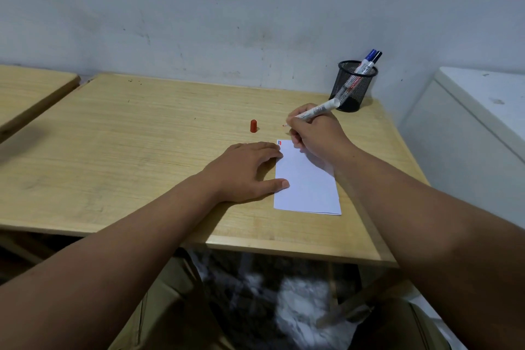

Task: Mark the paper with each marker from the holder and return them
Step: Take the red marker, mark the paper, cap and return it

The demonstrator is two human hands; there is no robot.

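A white sheet of paper lies on the wooden table, with small blue and red marks at its top left corner. My left hand rests flat on the table, its fingertips and thumb pressing the paper's left edge. My right hand grips an uncapped red marker, its tip just above the table beyond the paper's top edge. The marker's red cap stands upright on the table. A black mesh holder at the back right holds a blue marker and a black marker.
A pale wall runs behind the table. A white cabinet stands to the right of the table. Another wooden table sits at the left with a gap between.
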